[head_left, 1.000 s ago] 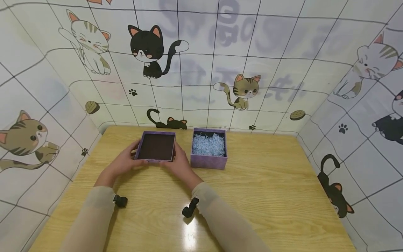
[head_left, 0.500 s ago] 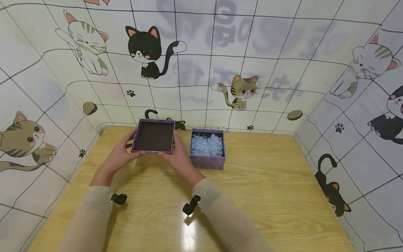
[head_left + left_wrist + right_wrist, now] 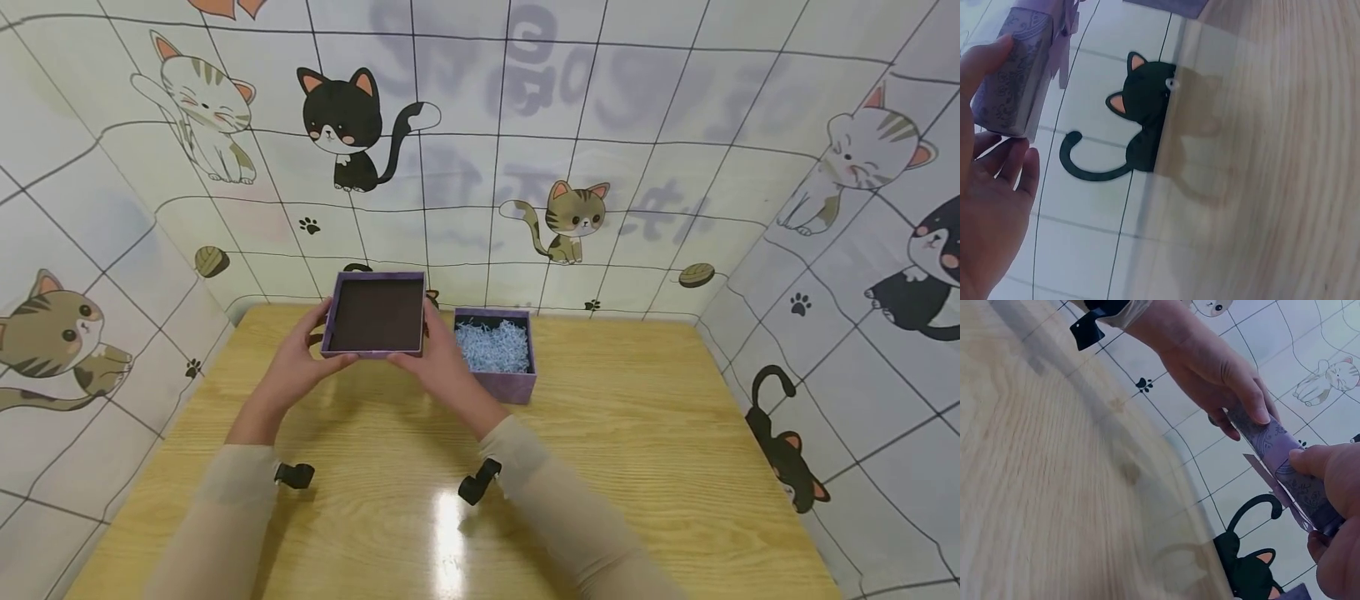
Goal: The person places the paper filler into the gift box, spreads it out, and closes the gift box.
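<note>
A purple patterned box lid (image 3: 378, 315) is held above the table in both hands, its dark inside facing me. My left hand (image 3: 292, 371) grips the left side, thumb on the near edge and fingers beneath. On the right side my right hand (image 3: 444, 371) grips it likewise, thumb along the near edge. A lilac ribbon (image 3: 1063, 53) hangs from the outer face of the lid in the left wrist view. Close to the right hand stands the purple box (image 3: 512, 387), filled with light blue shredded paper (image 3: 493, 346); the right hand overlaps its left side in the head view.
The wooden table (image 3: 630, 450) meets a white backdrop (image 3: 465, 217) printed with grid lines and cartoon cats, at the back and both sides. Black straps with small mounts (image 3: 480, 482) sit at both wrists.
Both hands have raised the lid from close over the table and tipped its inside further toward me. It has also shifted slightly right, nearer the box, which stays in place.
</note>
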Available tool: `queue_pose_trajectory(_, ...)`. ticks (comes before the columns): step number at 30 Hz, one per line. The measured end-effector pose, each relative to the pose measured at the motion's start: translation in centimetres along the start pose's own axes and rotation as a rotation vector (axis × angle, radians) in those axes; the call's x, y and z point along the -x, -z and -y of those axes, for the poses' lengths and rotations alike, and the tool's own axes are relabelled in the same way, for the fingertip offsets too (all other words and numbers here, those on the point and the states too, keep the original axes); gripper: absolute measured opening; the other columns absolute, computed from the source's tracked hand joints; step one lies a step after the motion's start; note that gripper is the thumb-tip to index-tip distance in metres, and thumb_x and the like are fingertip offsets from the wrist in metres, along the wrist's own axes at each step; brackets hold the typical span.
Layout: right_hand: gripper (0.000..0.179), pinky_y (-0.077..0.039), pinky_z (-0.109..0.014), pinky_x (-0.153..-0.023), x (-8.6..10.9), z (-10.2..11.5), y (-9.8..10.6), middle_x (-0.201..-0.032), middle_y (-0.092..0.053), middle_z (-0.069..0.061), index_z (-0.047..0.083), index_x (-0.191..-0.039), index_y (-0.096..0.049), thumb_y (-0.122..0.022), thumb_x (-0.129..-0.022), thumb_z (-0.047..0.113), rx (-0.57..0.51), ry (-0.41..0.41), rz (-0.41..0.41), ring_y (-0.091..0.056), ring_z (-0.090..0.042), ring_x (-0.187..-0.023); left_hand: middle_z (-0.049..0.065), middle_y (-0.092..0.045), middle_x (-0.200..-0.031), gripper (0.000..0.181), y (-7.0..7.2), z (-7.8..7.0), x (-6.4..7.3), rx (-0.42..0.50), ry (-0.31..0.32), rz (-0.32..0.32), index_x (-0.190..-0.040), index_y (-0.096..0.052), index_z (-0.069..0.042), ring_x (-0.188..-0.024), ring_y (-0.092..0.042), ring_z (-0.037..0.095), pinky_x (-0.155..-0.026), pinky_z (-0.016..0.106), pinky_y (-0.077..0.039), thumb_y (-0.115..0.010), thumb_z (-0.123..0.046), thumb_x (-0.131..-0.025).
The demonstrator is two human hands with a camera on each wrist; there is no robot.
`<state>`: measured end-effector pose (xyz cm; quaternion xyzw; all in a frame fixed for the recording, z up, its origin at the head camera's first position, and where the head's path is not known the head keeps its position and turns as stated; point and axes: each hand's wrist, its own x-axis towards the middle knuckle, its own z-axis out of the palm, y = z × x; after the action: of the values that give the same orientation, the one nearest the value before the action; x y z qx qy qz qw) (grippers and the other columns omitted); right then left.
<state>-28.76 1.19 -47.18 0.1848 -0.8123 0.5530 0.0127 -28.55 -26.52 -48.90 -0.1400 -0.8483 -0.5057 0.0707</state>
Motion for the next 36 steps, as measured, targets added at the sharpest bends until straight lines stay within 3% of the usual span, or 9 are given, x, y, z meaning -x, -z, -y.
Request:
queue_pose_trajectory(6,0.101,-0.051,-0.045,-0.117,0.5,0.1,2.6,-0.170,-0.044,-0.003,0.024,-0.177,-0.029,-0.091,-0.097,0.027,0.055,0.007,0.002,-0.054,-0.026,-0.149,0.013,-0.042,-0.171,0.106,-1.5,-1.5,-0.6,0.008,-0.038,-0.011,-0.177,-0.030,-0.021,-0.152,-0.043,0.038,-0.119,0.063,-0.040,-0.094,-0.018,-0.093)
queue_pose_trajectory(13,0.096,-0.052,-0.048,-0.115,1.8,-1.2,6.0,-0.164,-0.047,-0.005,0.019,-0.175,-0.032,-0.088,-0.099,0.033,0.094,0.040,0.013,-0.056,-0.026,-0.141,0.012,-0.040,-0.172,0.106,-4.3,-3.0,-1.5,0.073,-0.094,0.009,-0.177,-0.031,-0.018,-0.151,-0.044,0.037,-0.117,0.061,-0.040,-0.093,-0.011,-0.092)
queue_pose_trajectory(21,0.106,-0.045,-0.057,-0.120,3.5,-2.8,9.8,-0.178,-0.032,-0.007,0.015,-0.178,-0.022,-0.087,-0.099,0.041,0.164,-0.030,0.021,-0.045,-0.031,-0.154,0.017,-0.041,-0.167,0.106,-7.6,-3.6,-2.3,0.090,-0.152,0.063,-0.175,-0.032,-0.010,-0.148,-0.045,0.038,-0.114,0.067,-0.042,-0.093,-0.003,-0.090)
queue_pose_trajectory(26,0.102,-0.047,-0.056,-0.119,4.0,-3.6,11.6,-0.175,-0.037,-0.009,0.012,-0.177,-0.027,-0.088,-0.099,0.037,0.169,0.005,0.013,-0.049,-0.032,-0.150,0.017,-0.043,-0.166,0.105,-9.0,-4.3,-2.6,0.076,-0.199,0.080,-0.174,-0.034,-0.008,-0.146,-0.047,0.038,-0.113,0.066,-0.046,-0.095,-0.005,-0.089)
queue_pose_trajectory(31,0.104,-0.048,-0.058,-0.116,5.1,-4.1,13.5,-0.173,-0.037,-0.010,0.013,-0.177,-0.025,-0.088,-0.099,0.036,0.163,-0.025,0.023,-0.052,-0.034,-0.146,0.014,-0.043,-0.167,0.106,-10.3,-4.9,-2.9,0.088,-0.205,0.122,-0.175,-0.034,-0.010,-0.146,-0.048,0.036,-0.115,0.063,-0.046,-0.095,-0.005,-0.088)
queue_pose_trajectory(36,0.107,-0.049,-0.059,-0.114,6.3,-4.4,15.0,-0.172,-0.037,-0.010,0.015,-0.178,-0.022,-0.089,-0.098,0.035,0.133,-0.064,0.032,-0.052,-0.036,-0.146,0.021,-0.041,-0.166,0.108,-11.4,-5.9,-2.7,0.109,-0.210,0.162,-0.174,-0.031,-0.002,-0.149,-0.044,0.042,-0.118,0.065,-0.043,-0.093,0.007,-0.085)
